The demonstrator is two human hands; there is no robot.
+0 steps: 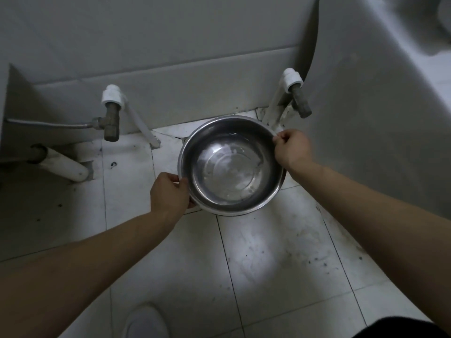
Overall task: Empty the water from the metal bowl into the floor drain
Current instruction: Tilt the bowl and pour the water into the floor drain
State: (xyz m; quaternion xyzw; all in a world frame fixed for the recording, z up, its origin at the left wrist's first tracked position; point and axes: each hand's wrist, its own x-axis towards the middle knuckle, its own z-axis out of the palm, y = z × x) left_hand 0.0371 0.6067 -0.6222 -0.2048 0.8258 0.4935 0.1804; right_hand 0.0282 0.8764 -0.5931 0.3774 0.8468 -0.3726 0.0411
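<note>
A round metal bowl with a little clear water in its bottom is held over the white tiled floor, near the wall. My left hand grips its near left rim, thumb over the edge. My right hand pinches the far right rim. The bowl looks roughly level. No floor drain shows in this view; the floor under the bowl is hidden.
Two brass taps with white fittings stick out of the wall, one to the left and one to the right. A white pipe lies at the left. A large white fixture fills the right side. A white shoe shows at the bottom.
</note>
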